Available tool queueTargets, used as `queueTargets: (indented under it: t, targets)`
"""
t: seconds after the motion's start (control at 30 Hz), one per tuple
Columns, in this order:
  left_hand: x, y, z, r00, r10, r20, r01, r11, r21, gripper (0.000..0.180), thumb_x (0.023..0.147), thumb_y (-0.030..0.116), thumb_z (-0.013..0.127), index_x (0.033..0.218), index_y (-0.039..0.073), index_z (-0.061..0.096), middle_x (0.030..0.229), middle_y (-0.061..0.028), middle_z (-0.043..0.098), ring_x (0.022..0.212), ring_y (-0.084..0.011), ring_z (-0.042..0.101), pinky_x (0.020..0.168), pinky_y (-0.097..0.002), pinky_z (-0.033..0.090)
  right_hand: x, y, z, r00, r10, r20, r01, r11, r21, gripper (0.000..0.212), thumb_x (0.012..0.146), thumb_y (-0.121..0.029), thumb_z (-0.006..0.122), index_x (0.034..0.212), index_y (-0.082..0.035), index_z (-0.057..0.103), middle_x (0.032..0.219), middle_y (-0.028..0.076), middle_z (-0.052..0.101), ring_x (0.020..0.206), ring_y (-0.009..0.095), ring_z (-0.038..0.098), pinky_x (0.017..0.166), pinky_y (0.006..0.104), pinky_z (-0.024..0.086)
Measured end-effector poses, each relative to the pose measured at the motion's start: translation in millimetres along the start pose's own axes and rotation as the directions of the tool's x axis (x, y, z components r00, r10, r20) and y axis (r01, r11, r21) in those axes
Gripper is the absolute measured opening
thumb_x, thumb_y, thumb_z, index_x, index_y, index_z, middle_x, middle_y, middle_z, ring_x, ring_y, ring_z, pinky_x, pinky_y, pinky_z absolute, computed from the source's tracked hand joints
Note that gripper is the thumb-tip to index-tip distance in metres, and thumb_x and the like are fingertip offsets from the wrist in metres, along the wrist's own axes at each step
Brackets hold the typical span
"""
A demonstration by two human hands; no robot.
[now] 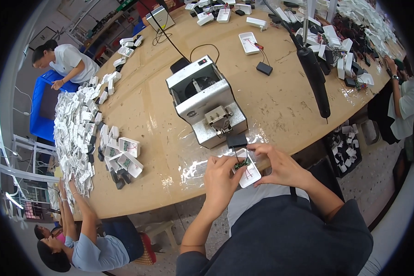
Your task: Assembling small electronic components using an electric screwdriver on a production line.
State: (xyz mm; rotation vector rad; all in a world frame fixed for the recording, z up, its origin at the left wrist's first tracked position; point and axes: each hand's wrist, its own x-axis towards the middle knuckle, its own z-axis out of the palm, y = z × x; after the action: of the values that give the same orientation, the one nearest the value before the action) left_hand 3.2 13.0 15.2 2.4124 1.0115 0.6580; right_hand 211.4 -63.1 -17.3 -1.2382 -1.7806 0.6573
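Note:
At the table's near edge I hold a small white plastic case (250, 178) with its open side up. A green circuit board (242, 163) and red wires show inside it. My left hand (221, 177) grips the case on its left side, thumb over the inside. My right hand (280, 166) is curled round its right side, the thumb at the near end and the forefinger reaching the far end. Dark wires run from the case to a black rectangular box (237, 140), which lies against the front of a grey metal machine (207, 101).
A black screwdriver-like power tool (313, 83) hangs at the right. Piles of white cases (76, 133) line the left edge. Another open case (249, 43) is wired to a black box (264, 68). Co-workers (73, 64) sit around the table. A dark crate (340, 168) stands below right.

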Motion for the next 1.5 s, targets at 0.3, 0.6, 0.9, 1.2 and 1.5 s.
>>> queueTargets:
  t: [0.3, 0.6, 0.9, 1.2, 1.5]
  targets:
    - [-1, 6, 3, 0.981, -0.189, 0.034, 0.192, 0.969, -0.154, 0.021, 0.08, 0.016, 0.081, 0.099, 0.008, 0.076, 0.09, -0.0066, 0.067, 0.063, -0.0206, 0.062, 0.06, -0.0339, 0.049, 37, 51, -119, 0.589, -0.168, -0.79, -0.448, 0.746, -0.493, 0.056, 0.093, -0.038, 0.071, 0.135, -0.006, 0.051, 0.106, 0.012, 0.061, 0.103, 0.027, 0.06, 0.096, 0.0393, 0.047]
    - [-7, -1, 9, 0.973, -0.23, 0.004, 0.224, 0.943, -0.247, 0.022, 0.078, 0.012, 0.082, 0.099, 0.006, 0.076, 0.087, -0.0086, 0.065, 0.059, -0.0199, 0.058, 0.058, -0.0335, 0.047, 72, 45, -133, 0.796, 0.46, -0.393, -0.253, 0.843, 0.474, 0.052, 0.103, -0.056, 0.046, 0.113, -0.005, 0.051, 0.067, 0.003, 0.051, 0.049, 0.01, 0.049, 0.049, 0.0243, 0.042]
    - [-8, -1, 10, 0.973, -0.233, 0.0, 0.224, 0.936, -0.272, 0.022, 0.079, 0.01, 0.08, 0.1, 0.005, 0.076, 0.087, -0.009, 0.064, 0.058, -0.0194, 0.058, 0.057, -0.0335, 0.047, 175, -73, -33, 0.885, 0.078, -0.46, 0.296, 0.668, 0.683, 0.071, 0.098, -0.074, 0.031, 0.115, -0.007, 0.047, 0.074, 0.003, 0.051, 0.055, 0.015, 0.053, 0.051, 0.0263, 0.047]
    - [-8, -2, 11, 0.975, -0.222, 0.008, 0.215, 0.933, -0.29, 0.023, 0.079, 0.008, 0.079, 0.102, 0.006, 0.076, 0.09, -0.0093, 0.065, 0.059, -0.0191, 0.059, 0.057, -0.0328, 0.048, 191, -56, -6, 0.887, -0.108, -0.449, 0.366, 0.759, 0.539, 0.072, 0.097, -0.069, 0.047, 0.118, 0.0, 0.046, 0.075, 0.007, 0.055, 0.057, 0.012, 0.055, 0.052, 0.0249, 0.047]
    - [-8, -4, 7, 0.975, -0.219, 0.022, 0.216, 0.933, -0.288, 0.023, 0.079, 0.009, 0.08, 0.102, 0.005, 0.076, 0.091, -0.0102, 0.066, 0.058, -0.0203, 0.058, 0.058, -0.0339, 0.048, 188, -50, 3, 0.895, -0.079, -0.438, 0.339, 0.758, 0.557, 0.072, 0.096, -0.067, 0.052, 0.117, 0.002, 0.047, 0.076, 0.008, 0.057, 0.057, 0.011, 0.056, 0.053, 0.0243, 0.046]
